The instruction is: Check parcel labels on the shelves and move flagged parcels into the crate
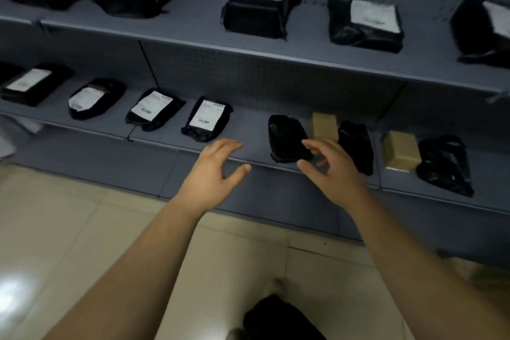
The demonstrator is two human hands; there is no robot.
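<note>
A small black parcel [287, 136] with no label showing lies on the lower shelf [248, 143], near its front edge. My right hand [331, 168] hovers just right of and in front of it, fingers loosely spread, holding nothing. My left hand [215, 171] hangs open over the shelf edge to the parcel's left, apart from it. Left of that lies a black parcel with a white label [207, 119] facing up. No crate is in view.
More labelled black parcels sit along the lower shelf at left and on the upper shelf [193, 25]. Right of my hands are two brown boxes [400, 150] and two unlabelled black parcels [444, 165]. Beige tiled floor [69, 229] lies below.
</note>
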